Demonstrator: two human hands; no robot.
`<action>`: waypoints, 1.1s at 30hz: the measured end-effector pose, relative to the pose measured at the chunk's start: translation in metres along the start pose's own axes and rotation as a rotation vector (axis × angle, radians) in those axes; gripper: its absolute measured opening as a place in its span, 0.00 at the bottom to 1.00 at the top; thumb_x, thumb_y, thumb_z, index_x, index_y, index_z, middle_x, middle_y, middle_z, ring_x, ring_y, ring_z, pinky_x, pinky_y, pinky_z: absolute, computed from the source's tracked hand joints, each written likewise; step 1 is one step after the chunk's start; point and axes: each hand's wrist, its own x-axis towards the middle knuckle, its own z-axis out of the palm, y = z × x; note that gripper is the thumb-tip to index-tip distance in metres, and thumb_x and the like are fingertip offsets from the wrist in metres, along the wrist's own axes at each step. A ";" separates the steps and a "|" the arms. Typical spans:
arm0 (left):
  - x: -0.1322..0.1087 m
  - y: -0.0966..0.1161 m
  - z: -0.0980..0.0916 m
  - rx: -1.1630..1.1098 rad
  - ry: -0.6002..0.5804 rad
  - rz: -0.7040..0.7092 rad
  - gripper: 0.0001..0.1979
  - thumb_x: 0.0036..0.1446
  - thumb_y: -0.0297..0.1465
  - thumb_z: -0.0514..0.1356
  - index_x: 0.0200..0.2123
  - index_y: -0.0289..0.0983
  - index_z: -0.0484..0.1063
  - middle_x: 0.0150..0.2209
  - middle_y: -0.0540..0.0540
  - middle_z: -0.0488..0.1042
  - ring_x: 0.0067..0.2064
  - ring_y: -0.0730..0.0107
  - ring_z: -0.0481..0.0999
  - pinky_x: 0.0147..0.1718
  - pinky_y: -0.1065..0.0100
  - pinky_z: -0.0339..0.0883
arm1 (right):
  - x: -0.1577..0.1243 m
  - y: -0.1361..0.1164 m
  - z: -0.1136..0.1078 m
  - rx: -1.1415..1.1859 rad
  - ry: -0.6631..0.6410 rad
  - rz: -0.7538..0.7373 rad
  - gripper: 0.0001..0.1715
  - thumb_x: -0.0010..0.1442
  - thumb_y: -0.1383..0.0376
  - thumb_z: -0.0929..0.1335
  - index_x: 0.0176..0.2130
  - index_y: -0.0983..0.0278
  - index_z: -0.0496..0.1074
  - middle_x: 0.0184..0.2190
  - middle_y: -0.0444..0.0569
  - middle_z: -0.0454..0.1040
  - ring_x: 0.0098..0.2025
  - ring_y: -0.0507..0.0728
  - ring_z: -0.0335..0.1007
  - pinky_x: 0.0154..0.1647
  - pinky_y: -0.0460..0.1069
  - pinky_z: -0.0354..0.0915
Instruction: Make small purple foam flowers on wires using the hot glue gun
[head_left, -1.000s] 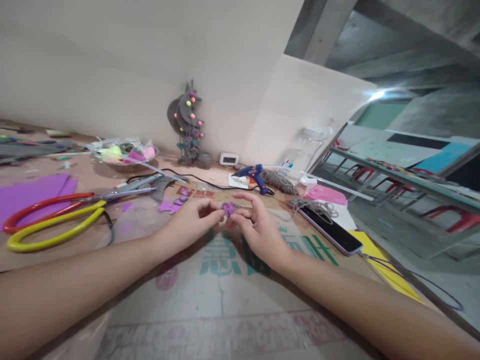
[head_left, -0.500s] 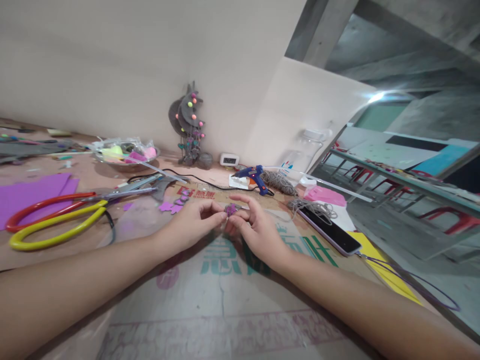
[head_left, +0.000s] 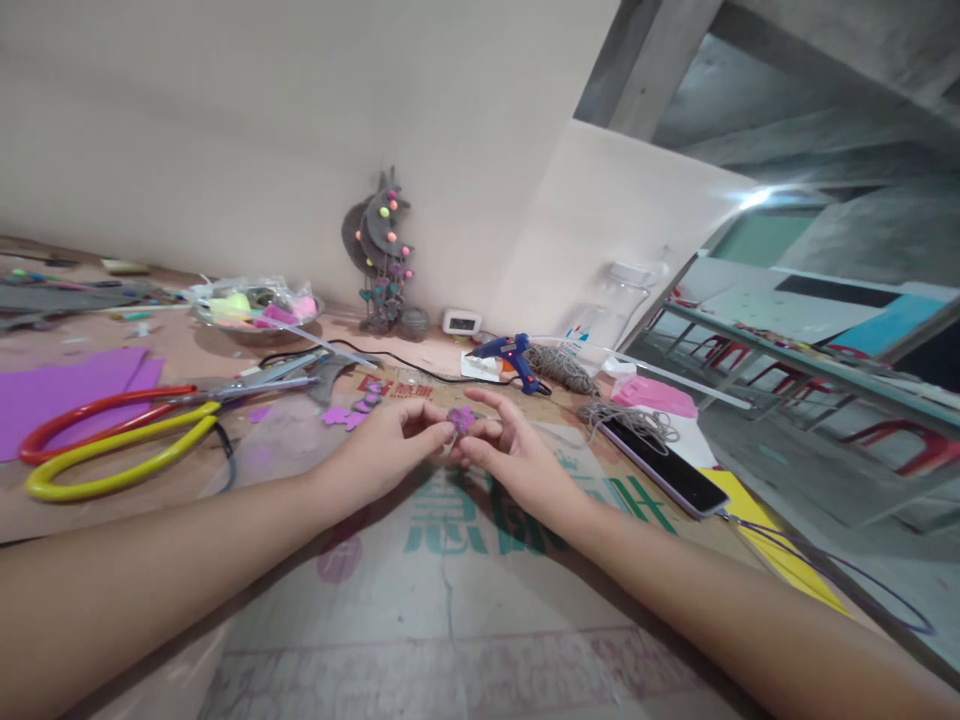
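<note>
Between my two hands, just above the cardboard [head_left: 450, 590], is a small purple and grey felt piece [head_left: 461, 418], shaped somewhat like a flower. My left hand [head_left: 401, 432] pinches its left side between thumb and forefinger. From the right, my right hand [head_left: 510, 440] closes thumb and fingers on it, with the forefinger raised and curved over. The lower fingers of both hands partly hide the piece. Left of my left hand lie purple flower cutouts [head_left: 343, 416] and small grey pieces [head_left: 369, 398].
Scissors [head_left: 127, 430] with red and yellow handles lie by purple felt sheets [head_left: 67, 400]. Behind my hands are a blue glue gun [head_left: 514, 358], a small clock [head_left: 460, 322] and a grey moon decoration [head_left: 379, 235]. Grey yarn [head_left: 637, 422] rests on a phone [head_left: 667, 468] at right.
The whole view has shifted very slightly. Both hands stay together on the small piece, whose purple part now shows a little more clearly.
</note>
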 end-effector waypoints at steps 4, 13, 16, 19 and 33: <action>0.001 -0.001 0.000 -0.009 0.002 -0.002 0.08 0.55 0.34 0.57 0.30 0.34 0.70 0.28 0.49 0.72 0.31 0.72 0.71 0.32 0.71 0.63 | 0.000 -0.001 -0.003 0.025 -0.018 0.020 0.18 0.57 0.57 0.67 0.44 0.63 0.64 0.27 0.43 0.71 0.30 0.51 0.69 0.36 0.49 0.64; -0.001 0.001 0.001 0.048 -0.004 0.006 0.07 0.54 0.33 0.57 0.29 0.34 0.70 0.28 0.49 0.72 0.31 0.71 0.71 0.32 0.71 0.63 | -0.002 -0.003 -0.001 -0.077 0.085 0.026 0.15 0.56 0.55 0.67 0.32 0.63 0.64 0.23 0.42 0.72 0.25 0.49 0.67 0.30 0.46 0.62; -0.002 0.003 0.003 0.018 -0.013 -0.011 0.06 0.53 0.31 0.56 0.32 0.34 0.71 0.32 0.47 0.74 0.35 0.69 0.73 0.35 0.70 0.64 | -0.002 -0.003 -0.001 -0.181 0.129 0.020 0.14 0.57 0.55 0.66 0.32 0.63 0.64 0.22 0.42 0.72 0.23 0.48 0.64 0.26 0.45 0.60; -0.002 0.007 0.004 0.027 0.000 -0.051 0.08 0.53 0.32 0.56 0.33 0.34 0.71 0.31 0.47 0.75 0.34 0.68 0.73 0.33 0.70 0.64 | -0.003 -0.003 0.000 -0.267 0.134 0.011 0.13 0.58 0.55 0.65 0.32 0.63 0.64 0.21 0.42 0.71 0.22 0.49 0.64 0.25 0.45 0.60; -0.003 0.009 0.004 0.210 0.032 -0.036 0.08 0.53 0.33 0.55 0.25 0.35 0.67 0.24 0.52 0.68 0.28 0.72 0.66 0.28 0.72 0.58 | -0.006 -0.006 0.005 -0.371 0.112 -0.031 0.11 0.58 0.57 0.65 0.32 0.63 0.64 0.21 0.42 0.70 0.23 0.50 0.66 0.27 0.45 0.63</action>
